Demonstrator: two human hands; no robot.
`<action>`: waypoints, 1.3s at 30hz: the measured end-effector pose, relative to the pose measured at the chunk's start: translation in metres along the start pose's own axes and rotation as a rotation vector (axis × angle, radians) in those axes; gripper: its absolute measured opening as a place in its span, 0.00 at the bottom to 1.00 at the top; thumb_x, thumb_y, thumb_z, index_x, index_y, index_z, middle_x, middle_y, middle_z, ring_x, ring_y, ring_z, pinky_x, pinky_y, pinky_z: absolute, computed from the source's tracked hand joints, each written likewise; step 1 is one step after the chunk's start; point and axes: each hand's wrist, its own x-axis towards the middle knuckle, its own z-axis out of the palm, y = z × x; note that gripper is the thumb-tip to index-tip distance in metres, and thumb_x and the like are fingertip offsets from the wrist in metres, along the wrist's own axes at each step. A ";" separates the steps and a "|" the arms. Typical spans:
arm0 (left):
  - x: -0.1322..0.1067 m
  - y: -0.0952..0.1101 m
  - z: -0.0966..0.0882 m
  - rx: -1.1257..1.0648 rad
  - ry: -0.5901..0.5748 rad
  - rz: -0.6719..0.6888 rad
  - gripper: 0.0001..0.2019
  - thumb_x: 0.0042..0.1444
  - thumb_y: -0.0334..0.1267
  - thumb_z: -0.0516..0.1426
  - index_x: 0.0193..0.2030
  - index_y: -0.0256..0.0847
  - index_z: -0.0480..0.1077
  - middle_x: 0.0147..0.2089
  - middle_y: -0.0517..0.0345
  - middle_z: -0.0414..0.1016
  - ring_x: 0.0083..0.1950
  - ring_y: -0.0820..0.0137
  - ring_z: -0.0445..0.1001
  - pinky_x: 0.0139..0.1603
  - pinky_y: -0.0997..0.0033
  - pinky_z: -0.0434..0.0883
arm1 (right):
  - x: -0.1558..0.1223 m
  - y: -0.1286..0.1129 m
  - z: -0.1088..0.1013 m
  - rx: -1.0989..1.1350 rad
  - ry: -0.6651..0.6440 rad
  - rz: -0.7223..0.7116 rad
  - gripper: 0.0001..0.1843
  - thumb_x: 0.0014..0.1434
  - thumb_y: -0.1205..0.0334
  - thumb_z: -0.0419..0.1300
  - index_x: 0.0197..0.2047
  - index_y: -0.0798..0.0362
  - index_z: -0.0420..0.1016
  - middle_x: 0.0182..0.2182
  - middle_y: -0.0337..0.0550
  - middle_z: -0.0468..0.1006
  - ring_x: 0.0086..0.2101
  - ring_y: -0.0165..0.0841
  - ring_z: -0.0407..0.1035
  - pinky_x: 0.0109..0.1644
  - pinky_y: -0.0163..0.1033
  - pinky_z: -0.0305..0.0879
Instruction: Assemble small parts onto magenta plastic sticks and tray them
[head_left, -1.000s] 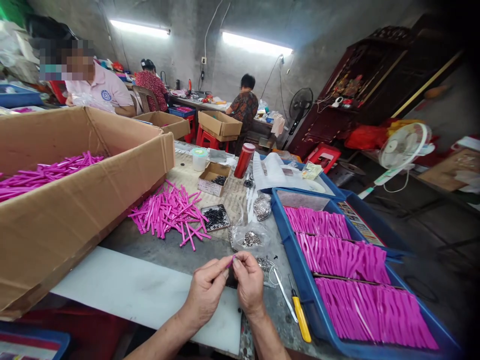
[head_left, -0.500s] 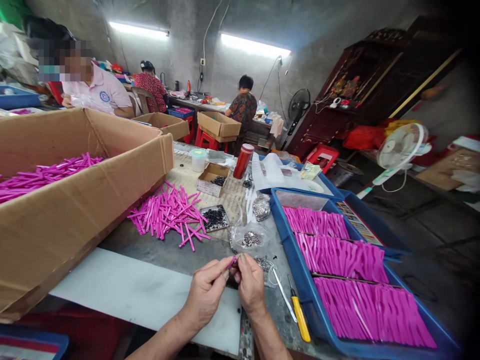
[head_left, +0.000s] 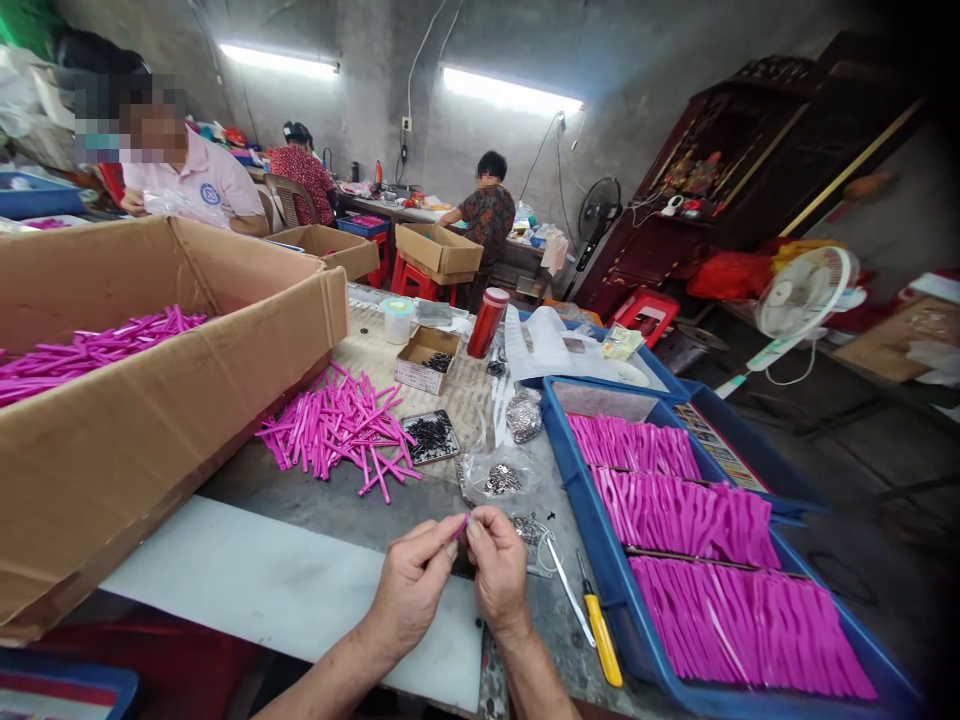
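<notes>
From my station I had the yellow-handled screwdriver [head_left: 602, 640] nearest on the right, with a slim white tool [head_left: 571, 592] beside it and a white sheet [head_left: 300, 590] spread to the left on the tabletop [head_left: 255, 500]. My left hand [head_left: 411, 580] held a small magenta piece [head_left: 462, 526] in a closed grip, and my right hand [head_left: 501, 572] had its grip pinched at the other end — fingers hid most of the piece, which sat between the two hands, above the tabletop.

On my right stood the blue tray [head_left: 626, 600], packed with three rows of magenta strips [head_left: 750, 625]. Just past the hands lay an open clear bag [head_left: 529, 470] of small metal parts. Farther off I saw a loose magenta pile [head_left: 330, 425] next to the large cardboard box [head_left: 172, 440], a shallow dish of black pieces [head_left: 429, 437], a small carton [head_left: 420, 374] and a red cylinder [head_left: 487, 325]. Beyond the tabletop, three people worked — one in a pink shirt [head_left: 210, 175], two closer to the wall.
</notes>
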 end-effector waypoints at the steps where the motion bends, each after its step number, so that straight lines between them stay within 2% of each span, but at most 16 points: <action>1: 0.000 0.000 0.000 0.001 0.002 0.001 0.13 0.51 0.32 0.51 0.42 0.38 0.72 0.27 0.56 0.70 0.28 0.72 0.67 0.29 0.75 0.68 | 0.000 0.000 0.000 -0.012 0.001 0.000 0.13 0.49 0.53 0.54 0.23 0.54 0.62 0.16 0.31 0.56 0.17 0.23 0.49 0.20 0.30 0.47; 5: 0.000 0.000 0.000 -0.015 0.008 -0.009 0.13 0.50 0.32 0.51 0.42 0.39 0.71 0.29 0.55 0.71 0.29 0.72 0.68 0.30 0.75 0.69 | 0.000 0.000 -0.001 0.004 -0.006 0.031 0.15 0.51 0.51 0.51 0.23 0.55 0.63 0.16 0.33 0.58 0.16 0.23 0.48 0.18 0.30 0.46; 8: 0.000 -0.001 0.000 -0.013 0.005 -0.016 0.13 0.50 0.32 0.51 0.42 0.38 0.71 0.28 0.55 0.71 0.28 0.72 0.68 0.29 0.75 0.68 | 0.000 0.000 0.000 0.013 0.014 0.011 0.13 0.49 0.52 0.53 0.25 0.54 0.64 0.16 0.32 0.58 0.17 0.23 0.49 0.18 0.30 0.46; 12: -0.001 -0.001 0.000 -0.014 -0.003 -0.003 0.13 0.51 0.31 0.51 0.42 0.38 0.71 0.30 0.55 0.71 0.30 0.72 0.68 0.31 0.75 0.68 | 0.000 -0.001 0.000 -0.011 -0.001 0.020 0.13 0.49 0.53 0.53 0.22 0.54 0.62 0.16 0.32 0.57 0.17 0.23 0.49 0.19 0.30 0.46; 17: -0.001 0.000 0.000 -0.005 -0.003 -0.003 0.13 0.51 0.31 0.51 0.42 0.38 0.71 0.28 0.56 0.70 0.28 0.73 0.67 0.29 0.76 0.67 | 0.000 0.000 -0.001 0.027 0.022 0.009 0.11 0.48 0.54 0.54 0.26 0.54 0.64 0.17 0.32 0.58 0.17 0.23 0.49 0.19 0.30 0.46; 22: -0.001 -0.001 0.000 -0.015 -0.010 -0.011 0.13 0.51 0.32 0.51 0.42 0.38 0.71 0.29 0.55 0.70 0.29 0.72 0.67 0.30 0.75 0.68 | 0.000 -0.001 -0.001 0.014 -0.012 0.039 0.14 0.50 0.52 0.52 0.22 0.54 0.61 0.16 0.32 0.57 0.17 0.23 0.47 0.18 0.30 0.45; 28: -0.001 -0.003 0.000 -0.015 -0.013 -0.018 0.13 0.51 0.32 0.51 0.43 0.38 0.71 0.30 0.55 0.71 0.29 0.72 0.67 0.30 0.75 0.68 | 0.000 -0.002 0.001 0.002 0.001 0.009 0.13 0.48 0.53 0.55 0.23 0.54 0.62 0.16 0.32 0.57 0.17 0.23 0.48 0.19 0.30 0.45; 33: -0.001 -0.002 0.000 -0.027 -0.020 -0.004 0.13 0.51 0.31 0.50 0.43 0.38 0.71 0.32 0.55 0.72 0.33 0.71 0.69 0.34 0.74 0.68 | 0.000 -0.001 -0.001 0.006 -0.049 0.047 0.15 0.51 0.52 0.51 0.22 0.54 0.61 0.16 0.32 0.57 0.17 0.23 0.47 0.18 0.30 0.45; 39: 0.000 -0.001 0.001 -0.013 -0.013 -0.001 0.13 0.51 0.31 0.50 0.42 0.37 0.71 0.31 0.54 0.72 0.31 0.71 0.69 0.33 0.74 0.69 | 0.000 -0.002 0.000 0.002 -0.036 0.026 0.13 0.50 0.54 0.53 0.22 0.54 0.61 0.16 0.31 0.56 0.17 0.23 0.46 0.19 0.29 0.45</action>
